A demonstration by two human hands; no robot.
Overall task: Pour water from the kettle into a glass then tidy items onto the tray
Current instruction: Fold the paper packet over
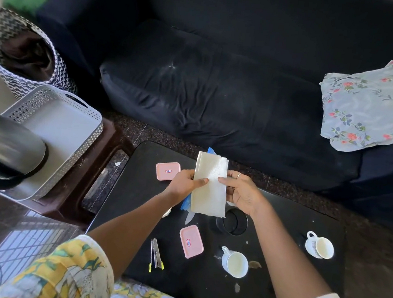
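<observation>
1. My left hand (183, 184) and right hand (241, 193) pinch the folded paper towel (209, 186) over the black table (302, 235).
2. The tray (54, 134) waits at ten o'clock.
3. A loose pinch may unfold it.

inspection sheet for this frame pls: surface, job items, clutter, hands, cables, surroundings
Surface: black low table, crumbs and a small spill near the cups.
Job's things: steel kettle at far left; grey perforated tray on a brown stool, nothing in its visible part; dark glass on the table, fill level unclear.
Clutter: two pink lidded boxes, two white cups, metal tongs.
Grippers: left hand and right hand hold a folded white paper towel by its edges above the table, blue plastic behind it.
Cables: nothing seen.
Surroundings: dark sofa with floral cloth; zigzag basket.
</observation>
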